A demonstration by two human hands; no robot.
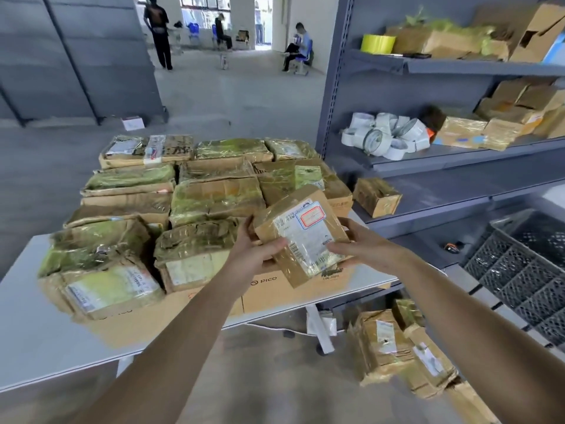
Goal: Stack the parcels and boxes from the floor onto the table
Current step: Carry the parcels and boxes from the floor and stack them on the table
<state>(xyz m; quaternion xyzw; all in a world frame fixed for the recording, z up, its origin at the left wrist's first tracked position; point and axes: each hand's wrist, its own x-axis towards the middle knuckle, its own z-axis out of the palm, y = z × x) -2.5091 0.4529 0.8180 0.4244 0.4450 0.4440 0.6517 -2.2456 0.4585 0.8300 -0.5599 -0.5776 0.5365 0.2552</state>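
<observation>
Warehouse bench (30, 325) mostly covered by stacked boxes (214, 194). Labelled parcel (301, 237) over near right corner, pinched at its sides between left grip (253, 250) and right grip (362, 243), both curled round it. Several floor parcels (385, 344) lying under right edge; seemingly well along, unfinished.

Both hands hold one taped brown parcel (302, 237), white label uppermost and tilted, above the near right corner of the table (30, 332). The left hand (253, 249) grips its left edge, and the right hand (363, 243) grips its right side with the thumb on the label. On the table, taped parcels (208, 197) lie packed in rows atop flat cartons (275, 289) printed PICO. On the floor just right of the table, more parcels (394, 347) lie in a heap. Right of the table stands a grey shelf rack (428, 68) bearing tape rolls (385, 137) and boxes, and farther right sits a black crate (526, 270). Beyond the table, people stand and sit
</observation>
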